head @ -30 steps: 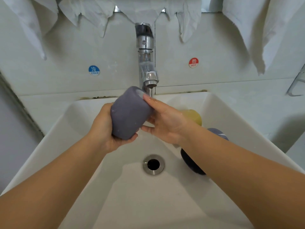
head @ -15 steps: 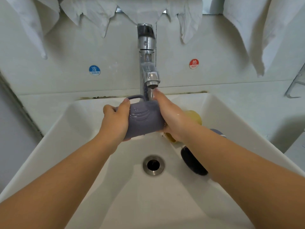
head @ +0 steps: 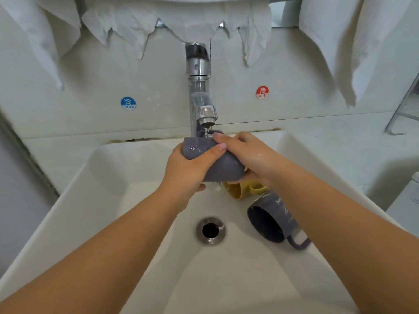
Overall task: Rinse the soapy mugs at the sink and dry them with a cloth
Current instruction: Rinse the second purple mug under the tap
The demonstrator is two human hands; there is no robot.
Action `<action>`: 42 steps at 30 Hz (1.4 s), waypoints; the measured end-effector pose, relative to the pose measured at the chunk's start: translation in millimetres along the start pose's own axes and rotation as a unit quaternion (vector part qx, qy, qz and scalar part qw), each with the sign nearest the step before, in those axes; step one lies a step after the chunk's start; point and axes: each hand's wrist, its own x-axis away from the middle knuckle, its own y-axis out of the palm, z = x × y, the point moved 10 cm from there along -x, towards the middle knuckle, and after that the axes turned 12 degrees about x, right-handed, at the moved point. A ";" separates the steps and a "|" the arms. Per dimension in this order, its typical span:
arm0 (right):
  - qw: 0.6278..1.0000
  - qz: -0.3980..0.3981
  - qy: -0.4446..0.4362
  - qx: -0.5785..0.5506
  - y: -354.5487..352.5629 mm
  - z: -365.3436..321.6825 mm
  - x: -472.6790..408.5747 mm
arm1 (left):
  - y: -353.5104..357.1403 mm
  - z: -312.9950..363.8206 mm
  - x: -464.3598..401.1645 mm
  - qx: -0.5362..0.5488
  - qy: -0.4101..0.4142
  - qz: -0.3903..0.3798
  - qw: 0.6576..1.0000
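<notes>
A grey-purple mug (head: 223, 166) is held on its side under the chrome tap (head: 200, 96), and a thin stream of water falls onto it. My left hand (head: 188, 171) grips the mug's body, thumb across the top. My right hand (head: 247, 155) holds the mug from the right, fingers curled over its upper side near the handle. In the white sink (head: 102, 200), a yellow mug (head: 242, 190) lies partly hidden under my right hand. A dark grey mug (head: 272, 220) lies on its side at the right slope, opening toward me.
The drain (head: 210, 231) sits at the sink's middle. White cloths (head: 335, 41) hang along the wall above, with more cloths (head: 45, 37) at the left. Blue COLD (head: 128, 103) and red HOT (head: 262, 92) stickers flank the tap. A metal rack (head: 403, 109) stands at far right.
The mug has been turned in my hands under the water, from base-up to lying on its side. My right arm shifted, so the dark grey mug shows more fully.
</notes>
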 end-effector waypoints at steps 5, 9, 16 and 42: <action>0.996 -0.084 0.032 -0.001 9.7 9.0 3.0 | -6.2 -0.1 -6.5 0.015 -0.013 -0.010 1.000; 0.992 -0.120 0.034 -0.003 13.3 9.0 4.9 | -13.0 3.1 -9.8 0.011 0.009 -0.002 1.000; 0.989 -0.143 0.006 0.034 21.7 -0.5 13.2 | -17.8 -17.7 -5.3 0.186 -0.068 0.045 0.979; 0.993 0.086 -0.063 -0.046 20.9 -9.4 1.2 | -4.0 -15.5 1.1 0.065 -0.050 -0.034 0.996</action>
